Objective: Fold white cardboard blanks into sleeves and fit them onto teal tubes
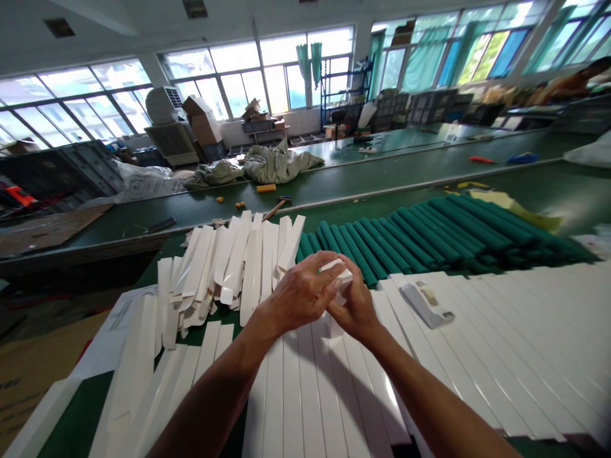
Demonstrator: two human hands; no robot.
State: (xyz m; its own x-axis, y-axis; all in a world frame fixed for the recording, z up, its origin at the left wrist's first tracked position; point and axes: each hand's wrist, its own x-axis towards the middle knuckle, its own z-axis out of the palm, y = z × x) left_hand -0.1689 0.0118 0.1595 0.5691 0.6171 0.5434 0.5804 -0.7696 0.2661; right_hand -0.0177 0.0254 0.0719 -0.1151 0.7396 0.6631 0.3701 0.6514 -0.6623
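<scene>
My left hand point(300, 294) and my right hand point(356, 306) meet above the table, both with fingers closed on the end of a long white box point(334, 280). A bit of green shows at the box's open end. Under my arms lies a row of closed long white boxes point(310, 388). Behind my hands lie rows of dark green rolled items point(429, 235). To the left is a heap of flat, unfolded white boxes point(233, 267).
A white tape dispenser point(424, 305) rests on the white boxes at my right. Beyond runs a long green conveyor table point(363, 178) with grey bags point(277, 164), small tools and cartons. Cardboard lies on the floor at the left.
</scene>
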